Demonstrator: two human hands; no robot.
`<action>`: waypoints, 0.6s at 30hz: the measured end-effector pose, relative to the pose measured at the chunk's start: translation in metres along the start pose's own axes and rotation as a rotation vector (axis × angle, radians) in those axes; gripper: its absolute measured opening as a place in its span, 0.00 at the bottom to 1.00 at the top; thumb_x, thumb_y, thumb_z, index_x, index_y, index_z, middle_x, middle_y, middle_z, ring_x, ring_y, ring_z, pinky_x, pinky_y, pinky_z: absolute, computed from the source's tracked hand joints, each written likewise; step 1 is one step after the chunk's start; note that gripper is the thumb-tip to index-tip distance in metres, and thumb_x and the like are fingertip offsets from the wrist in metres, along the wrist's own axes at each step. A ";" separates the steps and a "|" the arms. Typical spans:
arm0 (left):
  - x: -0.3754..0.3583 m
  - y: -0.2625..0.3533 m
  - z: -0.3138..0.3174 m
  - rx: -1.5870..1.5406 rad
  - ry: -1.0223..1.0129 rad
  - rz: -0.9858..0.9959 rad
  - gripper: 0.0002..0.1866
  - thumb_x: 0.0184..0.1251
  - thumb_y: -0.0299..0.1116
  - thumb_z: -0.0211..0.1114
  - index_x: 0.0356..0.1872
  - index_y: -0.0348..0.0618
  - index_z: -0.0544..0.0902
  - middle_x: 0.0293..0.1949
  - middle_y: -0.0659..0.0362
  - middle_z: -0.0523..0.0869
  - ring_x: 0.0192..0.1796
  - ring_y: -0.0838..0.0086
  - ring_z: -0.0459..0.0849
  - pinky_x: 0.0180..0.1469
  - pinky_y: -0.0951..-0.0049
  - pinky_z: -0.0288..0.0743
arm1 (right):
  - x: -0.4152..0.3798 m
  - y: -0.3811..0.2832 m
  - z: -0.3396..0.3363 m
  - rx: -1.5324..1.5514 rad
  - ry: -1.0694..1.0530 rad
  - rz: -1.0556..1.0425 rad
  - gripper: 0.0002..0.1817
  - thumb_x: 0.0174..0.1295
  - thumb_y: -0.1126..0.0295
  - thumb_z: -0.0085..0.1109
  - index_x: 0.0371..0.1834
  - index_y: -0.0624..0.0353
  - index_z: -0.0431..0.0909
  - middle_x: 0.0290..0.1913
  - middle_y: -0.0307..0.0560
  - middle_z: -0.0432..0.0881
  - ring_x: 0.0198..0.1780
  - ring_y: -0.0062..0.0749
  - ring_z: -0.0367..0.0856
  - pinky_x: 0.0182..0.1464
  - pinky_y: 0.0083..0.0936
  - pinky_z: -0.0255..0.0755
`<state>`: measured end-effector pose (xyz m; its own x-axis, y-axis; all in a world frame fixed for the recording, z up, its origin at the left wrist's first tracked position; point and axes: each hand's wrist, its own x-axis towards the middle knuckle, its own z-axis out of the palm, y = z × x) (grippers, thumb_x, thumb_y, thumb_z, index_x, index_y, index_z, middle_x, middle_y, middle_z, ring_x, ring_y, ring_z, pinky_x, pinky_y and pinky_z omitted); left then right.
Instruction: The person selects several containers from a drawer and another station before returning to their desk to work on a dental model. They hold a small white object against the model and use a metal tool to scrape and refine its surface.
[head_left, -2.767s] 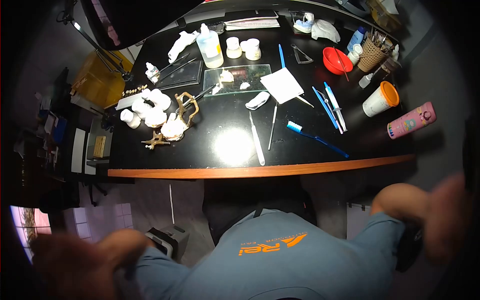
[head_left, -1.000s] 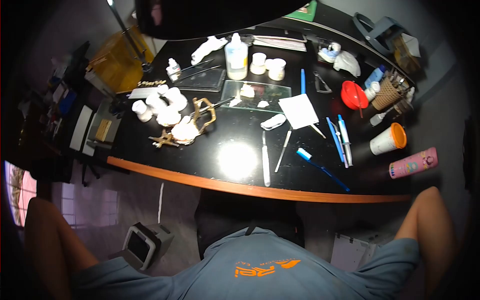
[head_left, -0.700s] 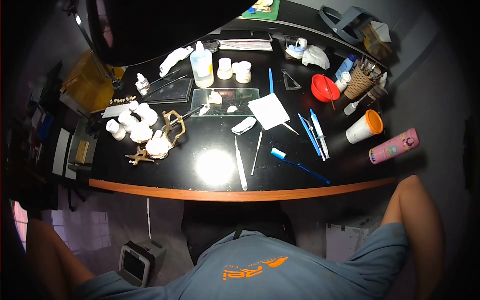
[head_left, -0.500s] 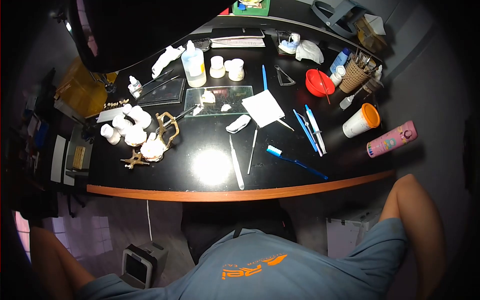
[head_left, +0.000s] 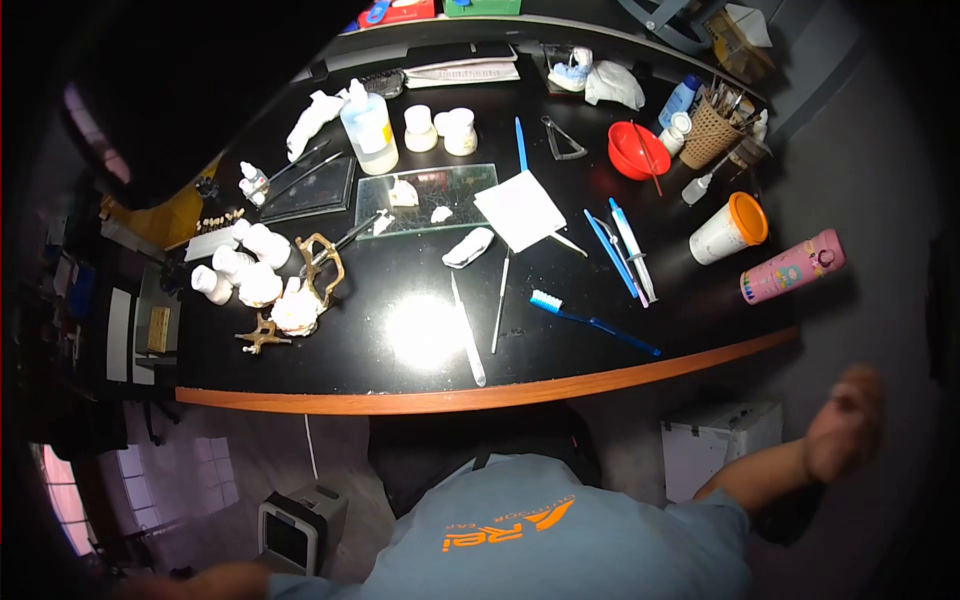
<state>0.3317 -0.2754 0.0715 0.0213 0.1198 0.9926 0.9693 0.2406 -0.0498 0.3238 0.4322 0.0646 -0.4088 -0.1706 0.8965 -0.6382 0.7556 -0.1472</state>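
My right hand (head_left: 848, 425) is raised off the table's right front corner, blurred, its fingers not clear. Nearest to it on the table is a pink bottle (head_left: 793, 267) lying on its side. At the bottom left edge, my left hand (head_left: 150, 587) is dim and partly cut off, so its fingers do not show. Neither hand touches anything on the table. In front of me lie a toothbrush (head_left: 594, 322) with a blue handle, a white-handled tool (head_left: 468, 335) and a thin metal instrument (head_left: 500, 305). A brass-coloured articulator (head_left: 322, 270) holding a white plaster model (head_left: 297, 308) stands at the left.
A glass slab (head_left: 430, 205) bears white lumps. Behind it are a squeeze bottle (head_left: 371, 135) and small white jars (head_left: 420, 128). A red bowl (head_left: 635, 148), an orange-lidded cup (head_left: 725, 235) and a woven tool holder (head_left: 708, 135) stand right. A dark object covers the upper left.
My right forearm has swung inward and the hand has come into view beside the table. My left arm has dropped lower at the bottom left. The camera view has shifted slightly.
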 end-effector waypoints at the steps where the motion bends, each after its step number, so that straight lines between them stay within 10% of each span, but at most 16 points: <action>1: -0.050 0.004 -0.042 -0.171 0.087 -0.234 0.25 0.83 0.57 0.54 0.59 0.47 0.84 0.52 0.49 0.90 0.61 0.50 0.86 0.70 0.44 0.72 | -0.012 -0.002 0.010 0.152 -0.136 0.208 0.18 0.68 0.61 0.57 0.37 0.68 0.86 0.35 0.56 0.86 0.39 0.44 0.84 0.43 0.37 0.76; 4: -0.108 -0.012 0.042 0.261 -0.415 -1.020 0.15 0.80 0.36 0.57 0.32 0.40 0.84 0.37 0.54 0.86 0.36 0.66 0.84 0.42 0.67 0.75 | -0.016 -0.024 0.059 0.393 -0.673 0.668 0.14 0.61 0.65 0.69 0.41 0.67 0.88 0.35 0.50 0.86 0.36 0.37 0.84 0.38 0.30 0.76; 6: -0.159 -0.002 0.097 0.182 -0.365 -1.834 0.15 0.80 0.36 0.63 0.33 0.34 0.84 0.27 0.53 0.84 0.37 0.68 0.88 0.39 0.61 0.81 | -0.032 -0.033 0.085 0.343 -0.989 0.804 0.12 0.60 0.68 0.73 0.42 0.64 0.89 0.34 0.50 0.86 0.34 0.35 0.85 0.37 0.29 0.77; 7: -0.165 -0.001 0.113 0.240 -0.941 -1.815 0.16 0.78 0.37 0.64 0.35 0.33 0.86 0.29 0.47 0.88 0.36 0.63 0.90 0.43 0.60 0.83 | -0.049 -0.033 0.095 0.321 -1.094 0.853 0.11 0.60 0.68 0.74 0.42 0.63 0.90 0.34 0.50 0.87 0.33 0.36 0.86 0.37 0.29 0.77; 9: -0.243 0.039 0.114 0.004 -1.419 -1.653 0.15 0.75 0.38 0.67 0.37 0.32 0.87 0.33 0.43 0.90 0.37 0.58 0.91 0.46 0.60 0.83 | -0.077 -0.032 0.116 0.240 -1.163 0.949 0.09 0.61 0.69 0.72 0.41 0.62 0.90 0.36 0.54 0.88 0.36 0.42 0.88 0.39 0.33 0.79; 18: -0.291 0.096 0.142 -0.278 -1.436 -1.962 0.11 0.63 0.32 0.69 0.38 0.34 0.89 0.30 0.46 0.90 0.33 0.62 0.89 0.41 0.62 0.81 | -0.257 -0.078 0.173 0.322 -1.680 1.024 0.11 0.59 0.76 0.58 0.40 0.61 0.91 0.40 0.60 0.91 0.43 0.56 0.91 0.50 0.41 0.83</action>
<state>0.3836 -0.1507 -0.2383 -0.5302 0.3327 -0.7799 -0.3272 0.7683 0.5502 0.3660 0.3078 -0.2267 -0.6015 -0.2869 -0.7456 0.1950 0.8523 -0.4853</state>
